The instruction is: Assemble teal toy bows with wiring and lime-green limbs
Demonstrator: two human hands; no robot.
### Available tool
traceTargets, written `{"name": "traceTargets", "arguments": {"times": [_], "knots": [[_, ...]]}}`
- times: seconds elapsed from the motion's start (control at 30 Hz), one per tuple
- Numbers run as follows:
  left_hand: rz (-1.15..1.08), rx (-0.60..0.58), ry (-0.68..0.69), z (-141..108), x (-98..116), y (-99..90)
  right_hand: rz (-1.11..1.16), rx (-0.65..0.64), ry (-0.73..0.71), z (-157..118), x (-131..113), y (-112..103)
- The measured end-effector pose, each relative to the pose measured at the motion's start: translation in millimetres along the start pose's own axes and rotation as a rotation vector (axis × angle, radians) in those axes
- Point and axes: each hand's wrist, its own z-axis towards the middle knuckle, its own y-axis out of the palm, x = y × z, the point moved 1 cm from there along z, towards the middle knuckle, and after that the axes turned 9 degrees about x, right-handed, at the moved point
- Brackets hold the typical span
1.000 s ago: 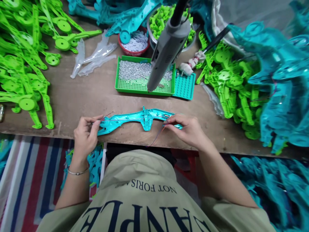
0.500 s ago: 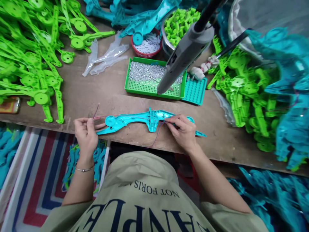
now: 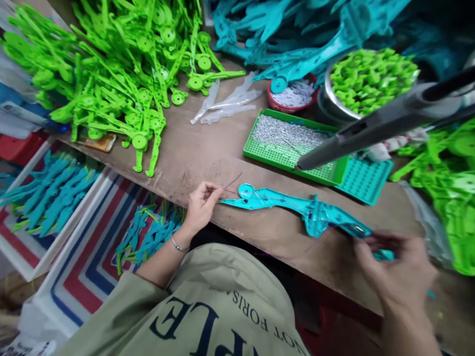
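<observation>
A teal plastic bow-shaped part [image 3: 287,200] lies at a slant near the table's front edge, its hollow side up. A thin reddish wire [image 3: 233,182] comes out by the round disc at its left end, and my left hand [image 3: 202,205] is closed in a pinch on that wire. Along the part runs more of the wire, with a loose length drooping below its middle. My right hand [image 3: 401,272], smeared by motion, is closed around the part's right end and hides some of it.
A green tray [image 3: 270,153] of small metal screws stands behind the part, with a teal tray [image 3: 367,180] beside it. A grey powered screwdriver [image 3: 356,126] hangs over the green tray. Lime green parts [image 3: 141,99] are heaped at the left, and teal parts [image 3: 308,44] at the back.
The view has turned to the left, so things appear farther right. My right hand has moved from the part's middle-right section to its right end. My left hand still pinches the wire.
</observation>
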Motion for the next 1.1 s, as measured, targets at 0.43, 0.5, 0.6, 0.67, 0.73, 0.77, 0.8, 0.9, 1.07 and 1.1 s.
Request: {"name": "traceTargets", "arguments": {"times": [0.43, 0.5, 0.6, 0.67, 0.73, 0.77, 0.8, 0.9, 1.07, 1.1], "knots": [[0.076, 0.046, 0.809, -1.3, 26.6, 7.1, 0.813, -0.729, -0.142, 31.3, -206.8, 82.2], [0.146, 0.035, 0.889, 9.0, 20.7, -3.6, 0.874, -0.791, -0.001, 34.4, -217.0, 89.5], [0.45, 0.115, 0.924, 42.6, 12.7, -35.8, 0.83, -0.7, 0.097, 50.6, -212.4, 87.9], [0.785, 0.314, 0.672, 72.7, 9.0, -63.6, 0.749, -0.591, 0.107, 64.1, -198.5, 83.8], [1.076, 0.456, 0.34, 99.1, 6.8, -87.6, 0.644, -0.509, 0.082, 72.2, -181.1, 83.7], [1.167, 0.479, 0.238, 109.1, 6.2, -96.0, 0.596, -0.482, 0.064, 72.7, -173.1, 86.5], [1.211, 0.489, 0.196, 116.9, 5.6, -101.8, 0.566, -0.483, 0.043, 70.9, -166.7, 91.6], [1.224, 0.497, 0.238, 127.5, 3.5, -107.3, 0.545, -0.478, -0.029, 56.0, -158.4, 114.1], [1.147, 0.487, 0.381, 109.2, 3.1, -102.5, 0.472, -0.326, -0.152, 33.2, -158.7, 138.4], [1.125, 0.472, 0.416, 100.8, 3.8, -100.8, 0.465, -0.312, -0.173, 31.0, -157.1, 139.1]]}}
